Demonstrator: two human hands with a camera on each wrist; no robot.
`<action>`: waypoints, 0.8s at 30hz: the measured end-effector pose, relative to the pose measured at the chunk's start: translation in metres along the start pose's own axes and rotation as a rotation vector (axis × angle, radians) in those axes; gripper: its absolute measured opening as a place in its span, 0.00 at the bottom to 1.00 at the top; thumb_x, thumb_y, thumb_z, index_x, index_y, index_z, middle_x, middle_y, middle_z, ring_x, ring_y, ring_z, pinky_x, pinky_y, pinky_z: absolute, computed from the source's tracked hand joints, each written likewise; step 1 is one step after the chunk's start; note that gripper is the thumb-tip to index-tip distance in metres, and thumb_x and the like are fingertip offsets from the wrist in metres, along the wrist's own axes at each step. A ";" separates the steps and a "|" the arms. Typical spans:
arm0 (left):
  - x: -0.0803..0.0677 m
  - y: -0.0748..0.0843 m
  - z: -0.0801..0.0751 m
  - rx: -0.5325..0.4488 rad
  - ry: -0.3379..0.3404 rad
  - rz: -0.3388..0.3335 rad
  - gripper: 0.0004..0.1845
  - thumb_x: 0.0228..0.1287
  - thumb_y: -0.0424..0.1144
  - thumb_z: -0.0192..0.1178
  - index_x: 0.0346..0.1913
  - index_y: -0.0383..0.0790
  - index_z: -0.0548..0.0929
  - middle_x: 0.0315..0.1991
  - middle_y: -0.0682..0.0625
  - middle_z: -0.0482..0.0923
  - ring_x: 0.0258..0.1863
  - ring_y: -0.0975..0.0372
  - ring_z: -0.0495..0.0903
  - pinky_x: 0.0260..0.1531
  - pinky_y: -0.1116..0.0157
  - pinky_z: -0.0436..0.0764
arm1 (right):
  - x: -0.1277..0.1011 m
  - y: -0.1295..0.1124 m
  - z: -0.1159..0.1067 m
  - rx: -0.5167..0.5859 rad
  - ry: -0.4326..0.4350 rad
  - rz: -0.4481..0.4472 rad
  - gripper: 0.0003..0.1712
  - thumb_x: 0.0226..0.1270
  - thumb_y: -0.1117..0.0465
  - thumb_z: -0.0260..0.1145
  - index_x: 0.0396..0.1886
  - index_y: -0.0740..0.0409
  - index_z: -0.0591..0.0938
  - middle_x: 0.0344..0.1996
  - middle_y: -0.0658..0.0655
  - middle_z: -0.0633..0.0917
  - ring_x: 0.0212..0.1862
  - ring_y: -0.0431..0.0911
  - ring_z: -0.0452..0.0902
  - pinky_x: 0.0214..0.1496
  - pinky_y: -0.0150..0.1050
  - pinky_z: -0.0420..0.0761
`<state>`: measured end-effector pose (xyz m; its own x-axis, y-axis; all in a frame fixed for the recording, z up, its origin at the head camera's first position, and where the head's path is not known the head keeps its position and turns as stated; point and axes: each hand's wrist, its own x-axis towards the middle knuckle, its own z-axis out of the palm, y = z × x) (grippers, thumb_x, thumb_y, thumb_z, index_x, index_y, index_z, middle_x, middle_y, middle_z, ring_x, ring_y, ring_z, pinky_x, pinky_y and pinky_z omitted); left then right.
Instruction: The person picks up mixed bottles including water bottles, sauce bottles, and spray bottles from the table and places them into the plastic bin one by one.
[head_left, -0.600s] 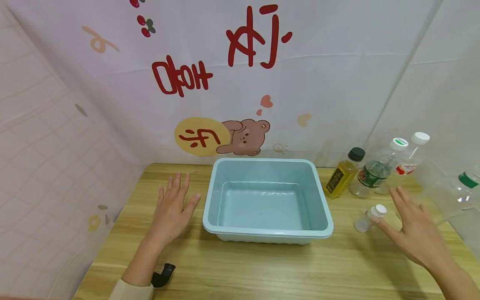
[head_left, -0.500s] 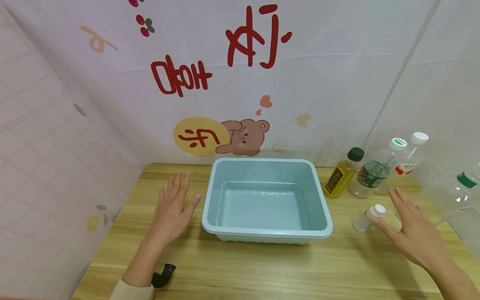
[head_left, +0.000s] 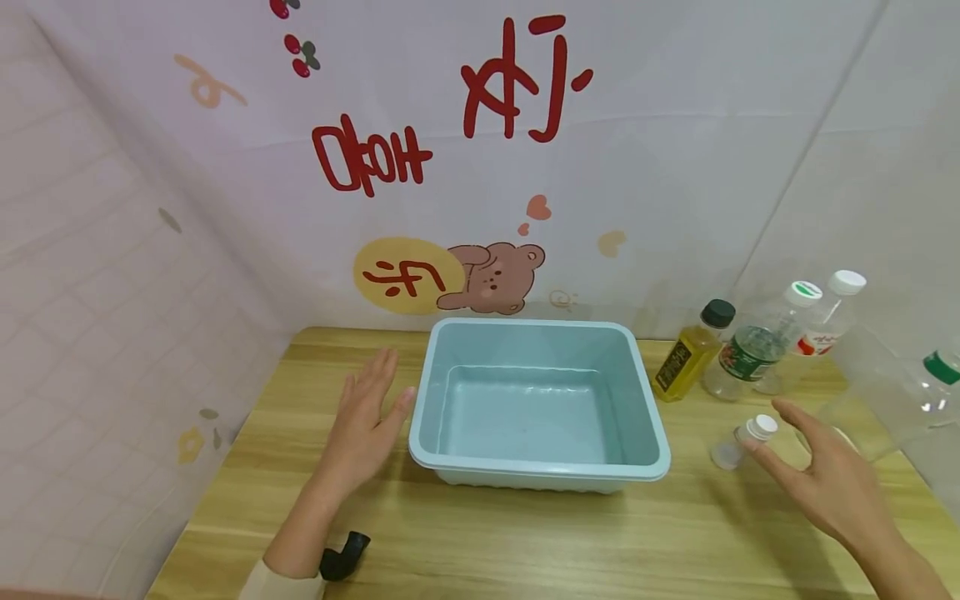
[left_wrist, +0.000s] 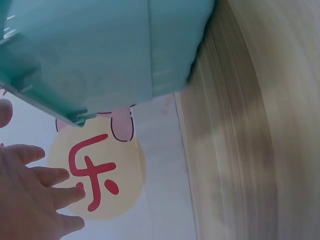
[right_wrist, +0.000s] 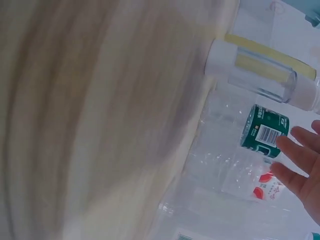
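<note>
A light blue plastic basin point(head_left: 536, 471) stands mid-table, with nothing seen inside. Left of it my left hand point(head_left: 365, 425) hovers with extended fingers, the thumb pointing at the rim; in the left wrist view the spread fingers of that hand point(left_wrist: 37, 192) are apart from the basin wall point(left_wrist: 100, 60). On the right, my right hand point(head_left: 828, 471) is beside a small clear bottle with a white cap point(head_left: 738, 446). Its thumb tip overlaps the bottle in the head view, the fingers gently bent. The right wrist view shows this small bottle point(right_wrist: 262, 77) upright on the table, no fingers wrapped round it.
Behind the right hand stand a yellow oil bottle point(head_left: 686, 358), a green-labelled bottle point(head_left: 750, 354) and a red-labelled bottle point(head_left: 821, 337). Another clear bottle point(head_left: 933, 387) is at the far right. A black bent tube-like piece point(head_left: 345, 558) lies by the left wrist. Printed cloth point(head_left: 660, 167) backs the table.
My left hand has moved slightly right, nearer the basin, its fingers closer together. The fingers of my right hand have bent and lowered beside the small bottle. The head view has shifted a little.
</note>
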<state>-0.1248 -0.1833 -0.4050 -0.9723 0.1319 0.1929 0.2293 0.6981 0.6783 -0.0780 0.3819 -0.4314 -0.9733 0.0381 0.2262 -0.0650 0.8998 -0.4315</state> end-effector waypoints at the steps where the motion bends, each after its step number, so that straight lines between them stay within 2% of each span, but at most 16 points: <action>1: 0.001 0.001 0.001 -0.011 0.001 0.001 0.37 0.83 0.57 0.48 0.85 0.45 0.54 0.85 0.47 0.46 0.84 0.48 0.41 0.79 0.43 0.34 | 0.000 0.001 0.000 0.005 -0.003 0.009 0.44 0.73 0.46 0.70 0.76 0.68 0.68 0.65 0.81 0.74 0.61 0.80 0.68 0.53 0.77 0.66; 6: 0.003 0.005 0.007 -0.055 0.018 -0.015 0.35 0.84 0.54 0.48 0.84 0.45 0.57 0.85 0.49 0.49 0.83 0.46 0.46 0.78 0.38 0.42 | -0.003 0.004 0.003 0.042 -0.003 0.032 0.37 0.73 0.48 0.71 0.69 0.70 0.74 0.58 0.80 0.80 0.54 0.78 0.75 0.47 0.71 0.72; 7: 0.003 0.006 0.008 -0.065 0.023 -0.023 0.35 0.84 0.54 0.48 0.84 0.46 0.57 0.84 0.49 0.49 0.83 0.45 0.46 0.77 0.37 0.43 | -0.002 0.005 0.004 0.046 0.001 0.031 0.36 0.72 0.48 0.72 0.68 0.69 0.75 0.56 0.79 0.81 0.52 0.77 0.77 0.47 0.66 0.75; 8: 0.003 0.006 0.009 -0.077 0.027 -0.032 0.35 0.84 0.54 0.49 0.84 0.46 0.57 0.84 0.50 0.50 0.83 0.45 0.47 0.77 0.36 0.45 | -0.002 0.006 0.005 0.050 0.008 0.030 0.35 0.71 0.49 0.73 0.67 0.69 0.76 0.54 0.78 0.83 0.50 0.72 0.81 0.46 0.60 0.77; 10: 0.003 0.006 0.011 -0.103 0.034 -0.045 0.35 0.83 0.54 0.49 0.84 0.46 0.58 0.84 0.50 0.51 0.83 0.45 0.47 0.76 0.35 0.47 | -0.001 0.007 0.007 0.061 0.018 0.026 0.34 0.70 0.50 0.74 0.65 0.68 0.78 0.51 0.75 0.86 0.45 0.53 0.87 0.45 0.44 0.80; 11: 0.003 0.006 0.012 -0.117 0.037 -0.050 0.35 0.83 0.54 0.49 0.84 0.46 0.58 0.84 0.50 0.51 0.83 0.45 0.47 0.76 0.35 0.48 | -0.001 0.008 0.008 0.068 0.026 0.022 0.33 0.69 0.50 0.75 0.64 0.67 0.79 0.49 0.73 0.87 0.42 0.42 0.85 0.42 0.35 0.78; 13: 0.002 0.006 0.014 -0.142 0.044 -0.053 0.35 0.83 0.54 0.50 0.84 0.45 0.59 0.84 0.48 0.53 0.82 0.46 0.49 0.75 0.35 0.50 | 0.000 0.009 0.009 0.086 0.037 0.012 0.30 0.67 0.52 0.77 0.61 0.65 0.81 0.47 0.69 0.89 0.39 0.25 0.77 0.36 0.22 0.72; 15: 0.002 0.006 0.015 -0.166 0.051 -0.056 0.34 0.83 0.53 0.50 0.83 0.43 0.60 0.83 0.47 0.55 0.82 0.46 0.51 0.75 0.35 0.53 | 0.000 0.010 0.011 0.111 0.046 0.003 0.29 0.67 0.53 0.77 0.60 0.64 0.81 0.45 0.67 0.89 0.38 0.17 0.70 0.35 0.18 0.71; 17: 0.002 0.007 0.017 -0.188 0.060 -0.059 0.33 0.83 0.51 0.51 0.82 0.42 0.62 0.82 0.45 0.58 0.81 0.47 0.53 0.75 0.36 0.54 | 0.000 0.010 0.012 0.131 0.052 -0.003 0.28 0.67 0.55 0.78 0.60 0.64 0.82 0.42 0.62 0.90 0.37 0.17 0.71 0.34 0.18 0.73; 21: 0.001 0.008 0.019 -0.226 0.079 -0.068 0.30 0.83 0.47 0.53 0.80 0.40 0.66 0.80 0.43 0.62 0.80 0.48 0.56 0.75 0.38 0.55 | 0.002 0.010 0.012 0.159 0.067 -0.013 0.26 0.66 0.57 0.78 0.58 0.65 0.82 0.37 0.46 0.89 0.35 0.21 0.75 0.32 0.20 0.75; 23: 0.001 0.009 0.020 -0.242 0.089 -0.066 0.29 0.82 0.45 0.54 0.79 0.39 0.68 0.79 0.43 0.64 0.80 0.49 0.57 0.75 0.39 0.55 | 0.002 0.009 0.012 0.168 0.070 -0.014 0.24 0.67 0.58 0.77 0.58 0.65 0.82 0.36 0.45 0.89 0.34 0.21 0.76 0.31 0.21 0.76; 24: 0.001 0.009 0.020 -0.248 0.096 -0.065 0.28 0.82 0.44 0.54 0.79 0.40 0.69 0.79 0.43 0.65 0.80 0.49 0.58 0.75 0.39 0.55 | 0.003 0.009 0.012 0.173 0.071 -0.015 0.24 0.67 0.58 0.77 0.57 0.65 0.82 0.36 0.47 0.89 0.34 0.22 0.76 0.30 0.21 0.76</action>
<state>-0.1245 -0.1625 -0.4133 -0.9793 0.0174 0.2015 0.1823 0.5073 0.8422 -0.0838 0.3847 -0.4453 -0.9544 0.0610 0.2922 -0.1226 0.8124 -0.5700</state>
